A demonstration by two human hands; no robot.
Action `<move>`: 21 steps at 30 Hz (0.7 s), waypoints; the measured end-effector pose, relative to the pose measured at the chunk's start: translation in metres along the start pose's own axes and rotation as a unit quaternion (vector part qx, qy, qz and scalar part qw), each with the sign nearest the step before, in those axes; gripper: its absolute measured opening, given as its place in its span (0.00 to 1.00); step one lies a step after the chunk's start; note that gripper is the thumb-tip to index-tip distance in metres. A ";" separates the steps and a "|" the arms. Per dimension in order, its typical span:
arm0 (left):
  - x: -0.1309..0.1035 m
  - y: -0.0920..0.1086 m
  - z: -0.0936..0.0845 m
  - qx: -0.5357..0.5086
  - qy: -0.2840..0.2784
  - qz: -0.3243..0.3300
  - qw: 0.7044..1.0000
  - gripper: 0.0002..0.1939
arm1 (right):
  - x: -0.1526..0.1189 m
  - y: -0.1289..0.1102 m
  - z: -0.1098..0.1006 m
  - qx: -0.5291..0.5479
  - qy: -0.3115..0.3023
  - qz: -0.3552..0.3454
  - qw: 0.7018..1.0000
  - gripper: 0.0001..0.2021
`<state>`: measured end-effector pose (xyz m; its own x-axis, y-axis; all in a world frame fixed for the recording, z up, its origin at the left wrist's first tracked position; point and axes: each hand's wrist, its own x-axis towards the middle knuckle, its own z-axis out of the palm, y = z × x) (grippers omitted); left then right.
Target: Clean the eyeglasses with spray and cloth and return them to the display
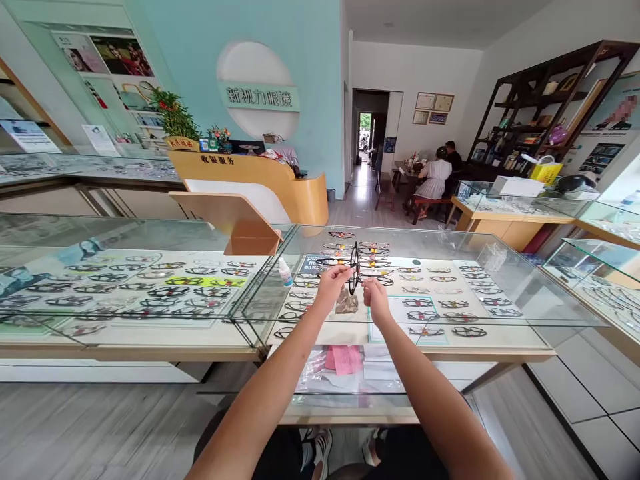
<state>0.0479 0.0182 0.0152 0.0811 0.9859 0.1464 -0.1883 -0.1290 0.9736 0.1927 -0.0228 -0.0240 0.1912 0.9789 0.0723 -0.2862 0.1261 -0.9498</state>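
Glasses (357, 268) hang above countertop (500, 325), inside its edges; left grip (336, 283) pinching, right (377, 300) unclear.

Bare, sleeveless forearms (285, 373) narrow toward a bare left hand (334, 283) and a bare right hand (375, 298). Plain black cloth legwear (410, 453) covers the thighs; below, partly hidden, show pale sneakers (323, 447) with dark side stripes.

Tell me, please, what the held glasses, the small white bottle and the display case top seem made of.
Glasses: probably plastic, looking smooth and black, though coated metal is possible.
Small white bottle: likely plastic, smooth and opaque-looking.
Display case top: apparently glass, clear and glossy, with reflections.
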 end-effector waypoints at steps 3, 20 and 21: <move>-0.003 -0.003 0.004 -0.003 -0.011 -0.010 1.000 0.30 | -0.001 -0.008 0.000 0.007 0.009 -0.004 1.000 0.15; -0.002 -0.007 -0.012 0.018 -0.021 -0.021 0.999 0.28 | -0.006 -0.029 -0.003 -0.103 0.045 -0.084 0.990 0.21; -0.001 -0.007 -0.014 0.023 -0.020 -0.019 0.999 0.28 | -0.005 -0.030 -0.006 -0.114 0.070 -0.092 0.987 0.22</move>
<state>0.0355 0.0200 0.0058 0.1276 0.9852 0.1143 -0.1400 -0.0962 0.9855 0.2062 -0.0326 0.0022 0.3534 0.9085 0.2232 -0.0179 0.2451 -0.9693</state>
